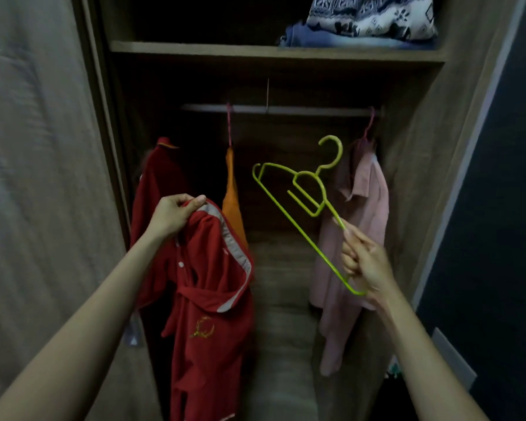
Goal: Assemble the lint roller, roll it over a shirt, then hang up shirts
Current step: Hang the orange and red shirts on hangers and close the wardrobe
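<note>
My left hand (173, 215) pinches the collar of a red polo shirt (213, 314) with a grey-white shoulder stripe; the shirt hangs down in front of the open wardrobe. To the right, my right hand (363, 261) grips one end of a lime-green plastic hanger (301, 194), which is tilted with its hook up and to the right. The hanger is apart from the red shirt. No lint roller shows.
A rail (274, 110) crosses the wardrobe. On it hang an orange garment (233, 202) and a pink shirt (356, 238); another red shirt (157, 189) hangs at the left. Folded patterned cloth (371, 19) lies on the upper shelf (255, 51). The wardrobe door (37, 177) stands left.
</note>
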The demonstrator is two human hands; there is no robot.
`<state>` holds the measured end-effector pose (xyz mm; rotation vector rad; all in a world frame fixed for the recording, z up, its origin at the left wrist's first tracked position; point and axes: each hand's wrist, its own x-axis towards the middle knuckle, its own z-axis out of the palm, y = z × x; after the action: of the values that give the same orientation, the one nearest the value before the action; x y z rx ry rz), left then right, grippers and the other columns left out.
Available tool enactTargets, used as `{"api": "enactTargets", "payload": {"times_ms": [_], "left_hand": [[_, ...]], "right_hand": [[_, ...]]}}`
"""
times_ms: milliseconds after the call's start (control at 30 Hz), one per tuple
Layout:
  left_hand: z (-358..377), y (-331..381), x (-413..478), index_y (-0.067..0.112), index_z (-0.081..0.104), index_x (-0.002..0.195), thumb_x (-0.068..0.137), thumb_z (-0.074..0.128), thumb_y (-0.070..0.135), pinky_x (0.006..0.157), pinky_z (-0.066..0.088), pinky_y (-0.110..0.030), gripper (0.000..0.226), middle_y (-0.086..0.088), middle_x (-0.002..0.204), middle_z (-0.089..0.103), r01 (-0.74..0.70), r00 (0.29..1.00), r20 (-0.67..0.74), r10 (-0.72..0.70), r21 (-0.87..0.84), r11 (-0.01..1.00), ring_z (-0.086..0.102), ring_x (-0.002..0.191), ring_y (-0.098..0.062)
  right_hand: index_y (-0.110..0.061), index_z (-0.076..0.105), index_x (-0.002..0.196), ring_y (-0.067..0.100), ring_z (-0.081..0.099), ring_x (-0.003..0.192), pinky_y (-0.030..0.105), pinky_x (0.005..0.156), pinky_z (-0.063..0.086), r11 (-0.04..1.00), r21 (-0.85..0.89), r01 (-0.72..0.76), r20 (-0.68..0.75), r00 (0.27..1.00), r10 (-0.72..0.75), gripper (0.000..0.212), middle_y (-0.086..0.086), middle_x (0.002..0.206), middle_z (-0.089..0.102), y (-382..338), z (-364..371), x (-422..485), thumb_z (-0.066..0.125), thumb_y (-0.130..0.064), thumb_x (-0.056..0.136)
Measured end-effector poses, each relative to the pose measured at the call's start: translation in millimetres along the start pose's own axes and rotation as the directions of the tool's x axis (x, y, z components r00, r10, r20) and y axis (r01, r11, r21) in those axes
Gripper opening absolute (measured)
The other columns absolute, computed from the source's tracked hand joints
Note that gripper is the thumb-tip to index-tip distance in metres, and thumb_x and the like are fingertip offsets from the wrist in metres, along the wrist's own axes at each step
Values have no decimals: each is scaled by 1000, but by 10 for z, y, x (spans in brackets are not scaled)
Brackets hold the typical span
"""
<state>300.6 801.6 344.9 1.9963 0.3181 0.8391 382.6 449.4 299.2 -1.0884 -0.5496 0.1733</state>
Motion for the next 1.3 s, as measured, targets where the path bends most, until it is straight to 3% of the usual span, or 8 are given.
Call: {"api": "enactTargets", "payload": {"times_ms": [200, 533, 633, 767, 1033, 1100, 1233, 1300], "left_hand": [[-159, -248, -95, 18, 58, 66, 88, 65, 41, 66, 37, -28, 33, -3, 61, 53, 76, 995, -82, -63, 161, 984, 48, 63, -16], [-255, -44, -365, 14, 65, 81, 89, 65, 32, 65, 38, -21, 20, 0, 79, 66, -61, 985, -137, 103, 277, 959, 58, 78, -14], [-186, 64, -495, 19, 65, 82, 90, 64, 32, 62, 37, -8, 15, 8, 78, 66, -138, 976, -126, 178, 275, 951, 59, 76, -7], [-42, 239, -647, 29, 64, 82, 90, 62, 39, 68, 43, -16, 12, 13, 75, 68, -209, 960, -118, 253, 299, 931, 60, 72, 7], [289, 700, -926, 14, 63, 82, 93, 62, 29, 61, 45, -15, 18, 9, 71, 67, -397, 906, -102, 411, 134, 908, 62, 66, 1], [233, 711, -948, 15, 61, 87, 95, 57, 33, 62, 48, -24, 20, 5, 75, 69, -496, 857, -19, 514, 235, 836, 64, 68, -7], [90, 697, -790, 20, 64, 107, 96, 43, 47, 82, 39, -34, 36, 4, 99, 69, -639, 688, 142, 712, 583, 501, 59, 95, -18], [57, 717, -658, 25, 59, 118, 95, 36, 54, 93, 30, -33, 43, 7, 109, 66, -654, 685, 223, 694, 609, 449, 55, 105, -16]], "right_hand": [[-14, 68, 113, 1, 11, 38, 9, 30, 23, 980, 148, -135, 104, 987, 120, 50, -5, 58, 13, 28, -360, -604, 72, -29, 66], [-20, 70, 113, -1, 18, 34, 7, 36, 20, 961, -40, -274, 293, 916, 273, 62, -12, 51, 24, 6, -279, -952, 87, -43, 57], [-16, 67, 116, 0, 18, 35, 9, 36, 18, 964, -68, -257, 282, 922, 266, 57, -11, 51, 24, 32, -116, -924, 80, -42, 67], [-13, 59, 120, 1, 17, 35, 11, 36, 15, 969, -90, -231, 241, 939, 246, 34, -11, 49, 24, 49, 117, -858, 47, -19, 89], [-13, 62, 122, 1, 18, 35, 11, 36, 17, 968, 4, -250, 283, 929, 238, 37, -9, 53, 22, 153, 281, -740, 58, -26, 87], [-13, 64, 121, 0, 19, 36, 12, 33, 18, 967, 69, -247, 322, 923, 213, 52, -8, 54, 22, 115, 220, -739, 75, -35, 75], [-14, 64, 120, -3, 18, 34, 10, 32, 15, 968, 117, -223, 354, 920, 169, 64, -10, 53, 23, 3, 100, -677, 83, -40, 65], [-13, 64, 121, -3, 17, 34, 10, 32, 15, 968, 127, -216, 372, 915, 156, 61, -8, 55, 19, -63, 53, -617, 82, -38, 68]]}}
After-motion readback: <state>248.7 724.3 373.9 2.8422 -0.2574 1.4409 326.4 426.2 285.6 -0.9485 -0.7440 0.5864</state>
